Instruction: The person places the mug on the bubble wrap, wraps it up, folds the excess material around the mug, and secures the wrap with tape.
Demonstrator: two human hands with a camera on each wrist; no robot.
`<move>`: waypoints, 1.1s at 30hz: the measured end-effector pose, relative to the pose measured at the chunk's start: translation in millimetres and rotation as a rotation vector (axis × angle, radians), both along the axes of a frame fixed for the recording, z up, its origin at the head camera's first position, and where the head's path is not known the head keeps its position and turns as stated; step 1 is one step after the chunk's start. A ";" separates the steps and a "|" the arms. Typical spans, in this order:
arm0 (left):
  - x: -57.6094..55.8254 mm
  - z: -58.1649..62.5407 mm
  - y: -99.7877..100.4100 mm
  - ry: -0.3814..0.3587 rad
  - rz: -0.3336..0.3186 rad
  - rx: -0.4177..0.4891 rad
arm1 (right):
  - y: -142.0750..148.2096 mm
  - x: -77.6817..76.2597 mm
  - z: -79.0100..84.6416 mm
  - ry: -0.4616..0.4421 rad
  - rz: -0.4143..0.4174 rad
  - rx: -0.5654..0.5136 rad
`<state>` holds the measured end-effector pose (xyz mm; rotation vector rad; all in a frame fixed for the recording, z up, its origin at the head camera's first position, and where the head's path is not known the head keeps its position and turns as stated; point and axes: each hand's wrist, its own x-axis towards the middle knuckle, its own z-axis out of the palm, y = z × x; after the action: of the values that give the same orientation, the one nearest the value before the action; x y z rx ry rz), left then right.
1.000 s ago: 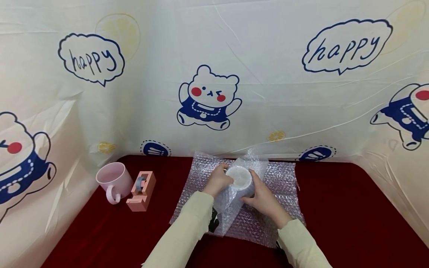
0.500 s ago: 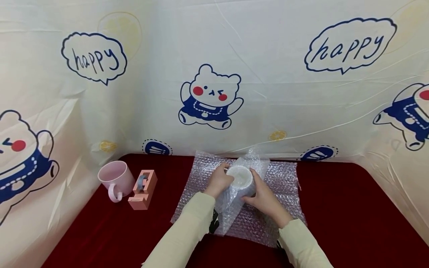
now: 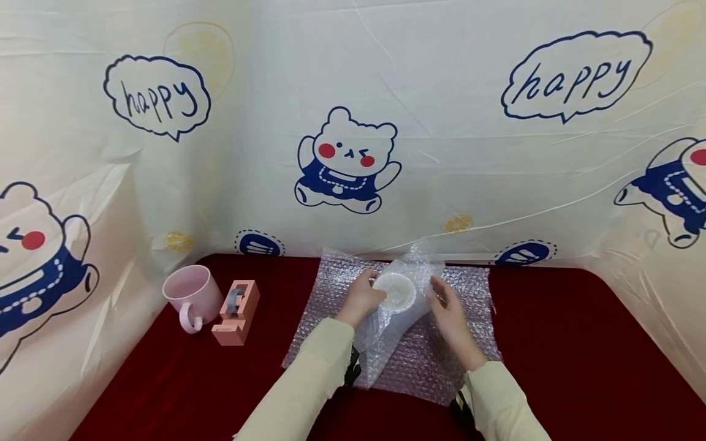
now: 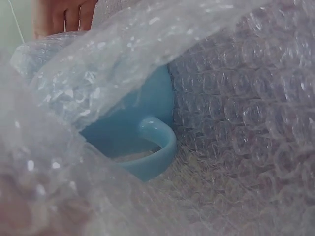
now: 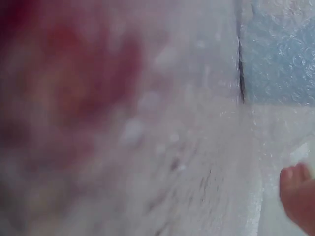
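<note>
A light blue mug (image 4: 147, 118) with its handle shows through a gap in the bubble wrap in the left wrist view. From the head view, its round pale end (image 3: 396, 293) faces up, with clear bubble wrap (image 3: 380, 343) around its sides. My left hand (image 3: 361, 300) grips the wrapped mug at its left edge, thumb toward the rim. My right hand (image 3: 451, 315) is just right of the mug, fingers loosely bent beside the wrap's loose edge. In the right wrist view, its fingertips (image 5: 294, 173) appear at the lower right, near the bubble wrap covering the blue mug.
A larger bubble wrap sheet (image 3: 463, 343) lies beneath the mug on the dark red tablecloth (image 3: 551, 367). To the left stand a pink mug (image 3: 192, 295) and a pink tape dispenser (image 3: 236, 312) with a roll of tape. A printed cloth (image 3: 441, 153) encloses the back and sides.
My right hand has come off the mug's right side and shifted slightly right and upward. My left hand keeps its hold, and the mug stays in place.
</note>
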<state>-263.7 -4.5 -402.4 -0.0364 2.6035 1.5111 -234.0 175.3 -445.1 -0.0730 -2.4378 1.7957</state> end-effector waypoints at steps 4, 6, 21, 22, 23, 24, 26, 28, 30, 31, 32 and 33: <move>-2.1 -0.2 0.3 0.003 -0.004 -0.006 | 3.0 -5.1 3.0 -0.103 -0.111 0.043; -3.3 0.3 -0.1 0.008 -0.001 -0.012 | 3.4 -7.3 5.4 -0.173 -0.109 0.047; -4.0 6.1 -0.7 0.023 -0.015 -0.074 | -5.0 -23.4 18.3 -0.243 -0.054 -0.031; -3.8 6.2 -0.6 0.021 -0.018 -0.080 | -6.0 -24.4 19.3 -0.237 -0.061 -0.020; -3.8 6.4 -0.6 0.020 -0.021 -0.084 | -6.6 -25.1 20.1 -0.230 -0.064 -0.010; -3.8 6.3 -0.4 0.014 -0.022 -0.087 | -7.6 -25.9 20.9 -0.228 -0.071 0.000; -3.7 6.1 -0.4 0.009 -0.022 -0.093 | -8.9 -27.6 21.2 -0.218 -0.073 0.007; -3.5 5.3 0.0 -0.001 -0.019 -0.089 | -9.1 -28.5 20.5 -0.218 -0.058 0.005; -2.9 4.0 0.7 -0.002 -0.019 -0.087 | -8.0 -28.9 18.6 -0.232 -0.031 -0.006; -2.7 3.0 1.2 -0.004 -0.021 -0.085 | -7.2 -28.7 17.5 -0.237 -0.010 -0.021; -2.3 1.9 1.7 -0.003 -0.021 -0.082 | -6.3 -28.3 16.6 -0.249 0.006 -0.031; -2.2 0.6 2.3 0.003 -0.024 -0.079 | -5.4 -28.0 15.2 -0.259 0.019 -0.029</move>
<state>-265.9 -2.2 -401.8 -0.0110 2.6554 1.4014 -262.1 169.9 -429.9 -0.3046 -2.5885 1.9394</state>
